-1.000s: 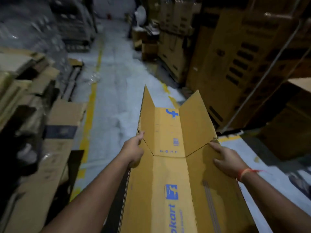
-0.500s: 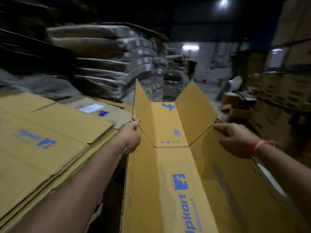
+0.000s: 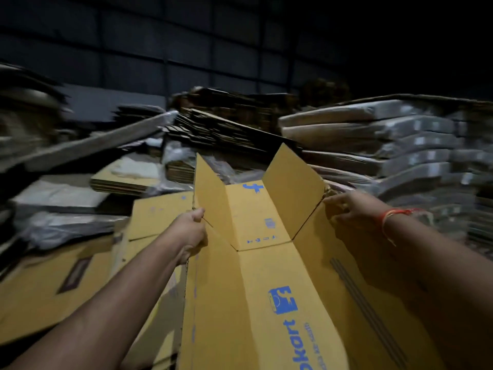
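Observation:
A long yellow-brown cardboard box with blue printed logos lies opened out in front of me, its far flaps standing up. My left hand grips the box's left edge near the flap fold, fingers curled round the cardboard. My right hand, with an orange thread on the wrist, holds the right edge at the other flap fold, fingers bent over it. The box is held up between both arms.
Flattened cardboard boxes lie in a pile at the left, just below the held box. Plastic-wrapped bundles of flat cartons are stacked high at the right and behind. A slanted wrapped bundle leans at the left. The background is dark.
My view has swung left, from the aisle floor to the stacks of flat cartons. Both hands keep the same hold on the box's edges as it turns with me.

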Tool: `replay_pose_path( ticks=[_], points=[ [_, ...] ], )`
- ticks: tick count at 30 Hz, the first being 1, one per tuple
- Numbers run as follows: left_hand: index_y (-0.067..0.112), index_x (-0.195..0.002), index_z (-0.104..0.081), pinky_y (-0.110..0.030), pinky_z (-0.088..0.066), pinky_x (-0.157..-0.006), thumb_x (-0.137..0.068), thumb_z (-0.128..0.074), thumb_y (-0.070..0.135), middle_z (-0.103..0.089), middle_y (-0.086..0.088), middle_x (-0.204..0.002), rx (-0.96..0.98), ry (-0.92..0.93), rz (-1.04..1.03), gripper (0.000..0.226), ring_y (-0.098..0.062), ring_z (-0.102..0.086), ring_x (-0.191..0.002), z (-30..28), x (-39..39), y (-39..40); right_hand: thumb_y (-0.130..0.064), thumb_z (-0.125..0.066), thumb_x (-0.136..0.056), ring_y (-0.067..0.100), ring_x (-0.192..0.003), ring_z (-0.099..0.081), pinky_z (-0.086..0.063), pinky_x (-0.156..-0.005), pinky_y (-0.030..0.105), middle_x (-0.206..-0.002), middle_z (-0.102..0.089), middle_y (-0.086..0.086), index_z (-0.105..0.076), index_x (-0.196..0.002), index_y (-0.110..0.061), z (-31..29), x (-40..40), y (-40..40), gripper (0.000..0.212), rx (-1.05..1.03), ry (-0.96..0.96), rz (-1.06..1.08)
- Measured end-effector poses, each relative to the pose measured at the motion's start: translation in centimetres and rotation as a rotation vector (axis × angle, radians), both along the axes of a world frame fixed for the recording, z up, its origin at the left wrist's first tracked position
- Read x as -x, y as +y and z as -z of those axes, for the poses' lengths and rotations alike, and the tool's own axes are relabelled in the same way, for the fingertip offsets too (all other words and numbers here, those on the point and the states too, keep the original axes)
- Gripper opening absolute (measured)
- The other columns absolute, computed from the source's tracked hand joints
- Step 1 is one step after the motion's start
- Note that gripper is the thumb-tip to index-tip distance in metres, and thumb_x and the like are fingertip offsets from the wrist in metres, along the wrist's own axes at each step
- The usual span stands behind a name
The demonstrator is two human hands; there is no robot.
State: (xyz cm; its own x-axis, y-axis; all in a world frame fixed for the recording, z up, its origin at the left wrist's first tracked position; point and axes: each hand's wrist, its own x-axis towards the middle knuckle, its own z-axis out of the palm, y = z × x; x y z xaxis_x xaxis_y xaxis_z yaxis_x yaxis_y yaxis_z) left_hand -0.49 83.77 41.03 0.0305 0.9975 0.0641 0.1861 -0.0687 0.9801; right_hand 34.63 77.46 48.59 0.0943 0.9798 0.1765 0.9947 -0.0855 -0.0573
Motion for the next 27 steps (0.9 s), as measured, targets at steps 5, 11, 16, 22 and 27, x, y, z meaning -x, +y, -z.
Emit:
replay_pose_path(
  ticks=[5, 11, 16, 22, 27],
  points=[
    [0.024, -0.154, -0.042, -0.033, -0.054, -0.068, -0.084, -0.043, -0.027, -0.042, -0.002, -0.148, 0.009, 0.002, -0.133, 0.087, -0.025, -0.055, -0.094, 0.0, 4.7, 7.1, -0.014, -0.067, -0.095, 0.022, -0.138, -0.048, -0.042, -0.108, 0.031, -0.153, -0.047, 0.002, -0.044, -0.150, -0.027, 1.0, 2.9, 11.2, 0.061, 0.023, 0.074, -0.124],
    [0.021, -0.151, -0.048, -0.052, -0.055, -0.096, -0.081, -0.047, -0.030, -0.048, -0.006, -0.145, 0.106, 0.008, -0.213, 0.087, -0.038, -0.058, -0.115, 3.1, 9.8, 13.7, -0.022, -0.067, -0.096, 0.020, -0.125, -0.056, -0.050, -0.102, 0.031, -0.141, -0.057, 0.003, -0.047, -0.147, -0.035, 4.8, 5.1, 21.5, 0.057, 0.069, 0.150, -0.190],
    [0.025, -0.147, -0.054, -0.047, -0.051, -0.096, -0.086, -0.057, -0.019, -0.050, -0.011, -0.143, 0.199, 0.087, -0.226, 0.075, -0.034, -0.059, -0.111, 6.3, 14.0, 18.2, -0.023, -0.069, -0.094, 0.018, -0.112, -0.058, -0.050, -0.088, 0.029, -0.136, -0.057, 0.004, -0.051, -0.144, -0.035, 6.5, 3.7, 28.6, 0.055, 0.062, 0.332, -0.182],
    [0.027, -0.151, -0.049, -0.039, -0.034, -0.114, -0.097, -0.065, 0.010, -0.042, -0.007, -0.158, 0.216, 0.473, -0.433, 0.059, -0.030, -0.042, -0.141, 10.8, 14.1, 22.9, -0.025, -0.067, -0.096, 0.023, -0.131, -0.053, -0.042, -0.108, 0.032, -0.149, -0.052, 0.002, -0.050, -0.147, -0.027, 9.7, 1.6, 37.2, 0.054, 0.094, 0.346, -0.236],
    [0.023, -0.153, -0.046, -0.040, -0.037, -0.112, -0.101, -0.059, 0.019, -0.045, -0.008, -0.157, 0.214, 0.633, -0.547, 0.053, -0.031, -0.043, -0.142, 12.5, 13.0, 27.1, -0.029, -0.058, -0.101, 0.026, -0.132, -0.053, -0.041, -0.104, 0.030, -0.149, -0.054, 0.003, -0.049, -0.148, -0.027, 12.8, 1.0, 42.1, 0.048, 0.082, 0.277, -0.230]
  ],
)
